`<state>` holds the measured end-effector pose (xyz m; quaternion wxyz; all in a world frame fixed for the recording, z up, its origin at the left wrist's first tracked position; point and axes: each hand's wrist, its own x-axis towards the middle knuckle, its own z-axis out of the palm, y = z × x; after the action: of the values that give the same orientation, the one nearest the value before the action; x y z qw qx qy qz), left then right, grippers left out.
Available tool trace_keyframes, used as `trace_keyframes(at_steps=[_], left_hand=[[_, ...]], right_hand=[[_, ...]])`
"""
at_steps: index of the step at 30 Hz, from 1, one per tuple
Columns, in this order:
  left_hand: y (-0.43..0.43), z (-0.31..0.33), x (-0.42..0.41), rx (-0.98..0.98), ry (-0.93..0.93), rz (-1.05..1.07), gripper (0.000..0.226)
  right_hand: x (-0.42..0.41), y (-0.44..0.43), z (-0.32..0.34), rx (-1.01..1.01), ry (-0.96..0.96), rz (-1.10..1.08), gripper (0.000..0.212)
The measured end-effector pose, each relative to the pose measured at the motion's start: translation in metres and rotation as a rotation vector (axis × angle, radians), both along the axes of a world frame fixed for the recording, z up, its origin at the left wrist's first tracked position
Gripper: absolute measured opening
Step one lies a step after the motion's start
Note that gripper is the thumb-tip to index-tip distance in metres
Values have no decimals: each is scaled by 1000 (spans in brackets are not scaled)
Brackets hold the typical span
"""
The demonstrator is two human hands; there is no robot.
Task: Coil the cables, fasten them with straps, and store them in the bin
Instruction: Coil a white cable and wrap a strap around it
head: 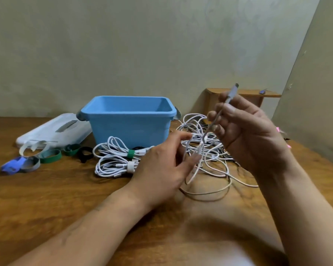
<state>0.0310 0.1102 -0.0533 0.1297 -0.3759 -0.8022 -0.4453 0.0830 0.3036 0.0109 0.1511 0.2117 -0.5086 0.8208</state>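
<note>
Pinching a white cable (231, 94), right hand (248, 135) and left hand (161, 166) grip; strapped coils (113, 160) before blue bin (129, 127).

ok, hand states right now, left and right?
Left hand: pinching a loop of the white cable.
Right hand: gripping the same cable near its plug.

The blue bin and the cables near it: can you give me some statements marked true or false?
1. The blue bin has its lid on. False: it is open; the white lid lies to its left.
2. Two strapped coils lie before the bin. True.
3. The right hand holds a white cable with its plug end raised. True.
4. Every spare strap is green. False: blue, grey, black and white ones lie there too.
</note>
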Motion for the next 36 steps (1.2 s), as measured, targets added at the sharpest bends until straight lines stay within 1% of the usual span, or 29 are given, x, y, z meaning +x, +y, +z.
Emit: trace_keyframes(at_steps=[2, 3, 6, 8, 9, 10, 12, 14, 15, 17, 19, 20, 22, 24, 25, 26, 27, 29, 31, 33, 35, 36], left_hand=[[2, 1, -6, 107, -80, 38, 12], [2, 2, -11, 185, -162, 59, 6], [-3, 11, -18, 418, -396, 143, 8], [-6, 14, -21, 501, -464, 208, 15], [-6, 15, -22, 508, -461, 227, 20], [-7, 14, -23, 468, -416, 250, 22], [-7, 12, -22, 343, -251, 276, 29], [-9, 12, -18, 306, -54, 260, 45], [-10, 13, -16, 311, 15, 248, 50], [-13, 17, -14, 326, 82, 239, 48], [-16, 21, -10, 348, 37, 169, 44], [-18, 21, -8, 332, 1, 94, 43], [-21, 21, -2, 202, -6, -34, 40], [-21, 17, 0, 78, 56, -83, 27], [-19, 16, 1, 64, 81, -88, 20], [-18, 17, 2, 89, 87, -87, 19], [-19, 20, 1, 149, 72, -79, 23], [-24, 29, -5, 356, 8, -24, 28], [-37, 39, -18, 582, -11, 54, 31], [-51, 47, -30, 802, -75, 69, 31], [-60, 50, -37, 960, -132, 93, 30], [-61, 51, -38, 999, -158, 123, 30]], right_hand=[[-1, -3, -1, 9, 56, 98, 24], [-1, 0, -1, -14, 92, 113, 26], [2, 18, 5, -147, 173, 119, 25], [6, 30, 8, -220, 188, 180, 21], [7, 32, 9, -214, 181, 189, 21], [7, 31, 9, -164, 164, 143, 21], [4, 20, 5, 10, 102, -76, 20], [0, 4, -3, 247, 40, -288, 15], [-1, -3, -7, 393, 18, -364, 14], [-3, -15, -13, 654, 11, -448, 18], [-2, -21, -17, 804, 25, -471, 16], [-2, -22, -17, 855, 31, -474, 15], [-1, -21, -17, 877, 45, -468, 15], [-1, -17, -16, 794, 51, -451, 20], [-1, -14, -15, 753, 47, -443, 23], [-1, -11, -15, 729, 41, -435, 25], [-1, -7, -14, 724, 31, -433, 26], [-3, 2, -14, 718, 19, -449, 27], [-3, 14, -14, 682, 37, -504, 21], [-4, 22, -14, 690, 72, -585, 13], [-5, 26, -14, 681, 136, -675, 6], [-6, 26, -14, 635, 178, -717, 2]])
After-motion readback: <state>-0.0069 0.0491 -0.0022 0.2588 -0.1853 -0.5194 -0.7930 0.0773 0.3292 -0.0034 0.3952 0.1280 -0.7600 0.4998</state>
